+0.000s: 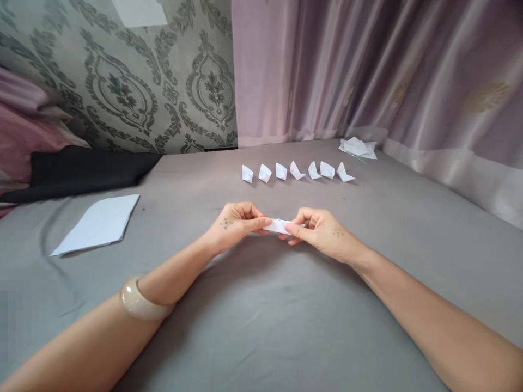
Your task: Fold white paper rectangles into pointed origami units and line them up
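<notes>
Head view: a small, narrow strip of folded white paper (277, 225) lies between the two hands, near the middle of the scene and over a bedlike surface spread with smooth grey cloth (261, 337). Its long axis runs crosswise, from left to right and nearly level; one end points toward the left hand (235, 222), the other toward the right hand (327, 231). A tiny point stands up along its far edge. Whether the strip touches the cloth beneath cannot be told.

The left hand is nearly closed, pinching the strip's left end with the thumb on top and the fingers curled behind. The right hand is likewise nearly closed, its thumb pressed on the strip's near face and its fingers bent behind and below the right end. A wide, glossy cream-coloured bangle (143, 302) circles the left forearm.

Beyond the hands, well apart from them, seven small folded white paper pieces (295, 172) stand in a row roughly parallel to the strip; the rightmost lifts one tip up and extends another to the right. Farther back at right lies a loose heap of white paper (357, 147). At left, a flat stack of white paper sheets (100, 224) slants away toward the right, near a spread black cloth (93, 169).
</notes>
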Demonstrator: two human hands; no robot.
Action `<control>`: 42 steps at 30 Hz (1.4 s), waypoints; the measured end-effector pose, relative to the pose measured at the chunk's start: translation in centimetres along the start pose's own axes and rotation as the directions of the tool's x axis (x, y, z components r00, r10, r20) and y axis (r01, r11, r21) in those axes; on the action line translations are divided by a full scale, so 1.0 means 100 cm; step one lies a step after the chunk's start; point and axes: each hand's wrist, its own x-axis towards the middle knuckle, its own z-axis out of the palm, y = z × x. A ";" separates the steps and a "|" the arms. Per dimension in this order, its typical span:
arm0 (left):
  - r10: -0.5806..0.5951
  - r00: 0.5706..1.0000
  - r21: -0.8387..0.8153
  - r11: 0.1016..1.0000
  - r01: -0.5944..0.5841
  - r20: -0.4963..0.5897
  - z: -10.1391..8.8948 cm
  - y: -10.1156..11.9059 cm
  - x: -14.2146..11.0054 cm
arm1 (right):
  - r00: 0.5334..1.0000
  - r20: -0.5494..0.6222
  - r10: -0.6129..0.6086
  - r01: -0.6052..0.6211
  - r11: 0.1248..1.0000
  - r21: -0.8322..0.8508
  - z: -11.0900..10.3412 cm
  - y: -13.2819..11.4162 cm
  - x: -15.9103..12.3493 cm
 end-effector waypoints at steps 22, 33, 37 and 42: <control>0.060 0.997 -0.017 0.998 -0.061 -0.052 0.005 0.000 0.000 | 0.997 -0.067 0.041 -0.031 0.990 0.141 0.004 -0.003 0.000; -0.142 0.990 -0.323 0.938 0.128 -0.022 0.009 -0.006 0.008 | 0.972 -0.079 0.221 -0.182 0.924 0.336 0.009 -0.002 0.005; -0.168 0.985 -0.168 0.970 0.173 0.046 0.014 -0.004 0.000 | 0.973 -0.128 0.195 -0.142 0.930 0.338 0.013 0.001 0.004; -0.176 0.983 -0.094 0.981 0.170 -0.051 0.016 -0.004 -0.002 | 0.976 -0.136 0.168 -0.117 0.940 0.320 0.016 0.004 0.004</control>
